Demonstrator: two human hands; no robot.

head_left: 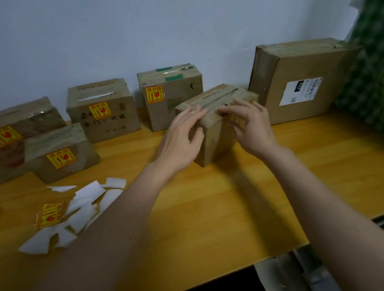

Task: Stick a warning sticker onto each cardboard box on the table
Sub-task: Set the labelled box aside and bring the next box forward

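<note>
Two hands bracket the small unstickered box [217, 123] mid-desk — left hand [181, 141] flat on its left face, right hand [250, 125] with loosely curled fingers at its top edge. Spare warning sticker [49, 215] lies far left — nearer the left hand.

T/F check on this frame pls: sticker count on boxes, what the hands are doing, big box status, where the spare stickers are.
1. Four boxes already carry a yellow warning sticker. True.
2. The big box at the right has a yellow sticker. False: it shows only a white shipping label.
3. Both hands are at the small box in the middle. True: left hand and right hand are on either side of it.
4. A sticker shows on the small box's visible faces. False: none is visible.
5. Spare stickers lie on the table's right side. False: they lie at the left, among white backing scraps.
</note>
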